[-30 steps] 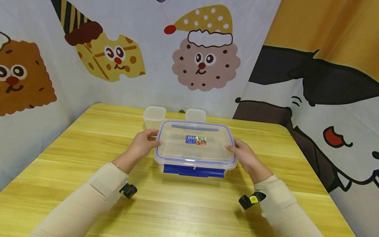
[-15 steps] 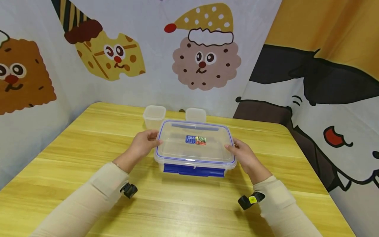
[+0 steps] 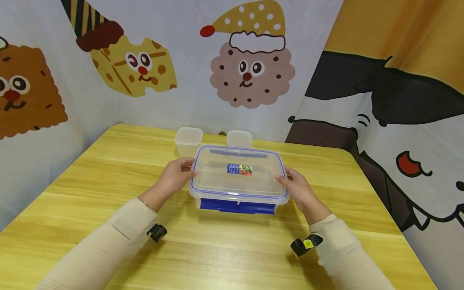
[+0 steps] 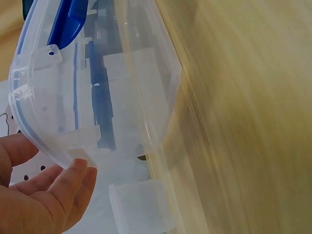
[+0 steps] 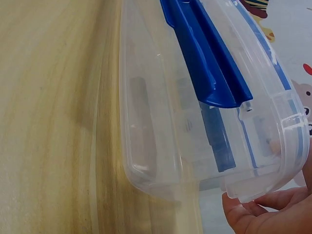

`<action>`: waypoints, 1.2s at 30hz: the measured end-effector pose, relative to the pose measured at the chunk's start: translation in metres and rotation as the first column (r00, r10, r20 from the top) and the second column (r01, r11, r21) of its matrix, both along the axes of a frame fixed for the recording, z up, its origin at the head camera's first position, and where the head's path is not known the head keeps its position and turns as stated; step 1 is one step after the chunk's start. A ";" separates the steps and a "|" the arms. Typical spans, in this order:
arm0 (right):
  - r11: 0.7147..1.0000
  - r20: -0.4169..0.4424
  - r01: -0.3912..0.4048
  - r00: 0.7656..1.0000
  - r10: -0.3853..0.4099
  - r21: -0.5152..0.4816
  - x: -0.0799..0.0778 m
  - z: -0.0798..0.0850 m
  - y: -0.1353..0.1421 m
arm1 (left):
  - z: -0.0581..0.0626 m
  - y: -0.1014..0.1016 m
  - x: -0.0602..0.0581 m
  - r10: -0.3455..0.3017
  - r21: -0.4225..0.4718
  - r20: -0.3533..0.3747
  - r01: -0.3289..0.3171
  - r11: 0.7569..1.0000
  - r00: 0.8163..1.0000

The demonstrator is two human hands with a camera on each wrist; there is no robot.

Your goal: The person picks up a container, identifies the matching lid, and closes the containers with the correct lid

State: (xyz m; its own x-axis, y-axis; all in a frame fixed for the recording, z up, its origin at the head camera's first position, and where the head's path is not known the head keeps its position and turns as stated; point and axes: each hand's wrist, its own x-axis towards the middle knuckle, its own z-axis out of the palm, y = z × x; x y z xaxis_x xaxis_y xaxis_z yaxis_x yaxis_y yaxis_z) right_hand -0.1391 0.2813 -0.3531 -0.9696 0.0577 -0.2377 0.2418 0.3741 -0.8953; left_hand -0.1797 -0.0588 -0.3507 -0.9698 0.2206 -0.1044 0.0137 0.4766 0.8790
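Observation:
A clear plastic food storage box (image 3: 237,185) with a blue-edged lid and a small printed label is between both hands. Its front blue latch (image 3: 237,206) sticks outward from the wall. My left hand (image 3: 175,176) grips the left end, thumb on the lid and fingers under the rim, as the left wrist view shows. On the other end my right hand (image 3: 300,189) holds the same way; its fingertips (image 5: 234,207) are right under the rim in the right wrist view. Through the clear walls the box looks empty.
Behind the box stand two small translucent containers, one at the left (image 3: 189,141) and one nearer the middle (image 3: 239,139), partly hidden by the lid. The wood-grain table (image 3: 224,249) ends at a patterned cloth (image 3: 195,108) along the back.
The hands keep the same grip on the food storage box. The whole scene has shifted slightly upward in the head view; little else differs.

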 end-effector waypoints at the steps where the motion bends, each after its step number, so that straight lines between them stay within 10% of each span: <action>1: 1.000 -0.002 -0.001 1.000 0.001 0.002 0.000 0.000 -0.001 | -0.001 0.000 0.000 0.001 -0.002 -0.007 -0.001 1.000 1.000; 21: 1.000 0.012 0.010 1.000 -0.010 0.021 0.000 0.003 0.002 | 0.001 -0.006 0.009 -0.047 -0.085 -0.117 0.037 0.996 0.992; 27: 0.982 -0.118 0.006 0.993 0.017 0.187 0.017 0.011 0.008 | 0.006 -0.005 0.033 -0.181 -0.273 -0.355 0.083 0.958 0.917; 36: 0.940 -0.266 -0.025 0.956 0.122 0.339 0.038 0.016 0.008 | 0.001 0.002 0.049 -0.302 -0.362 -0.437 0.142 0.921 0.848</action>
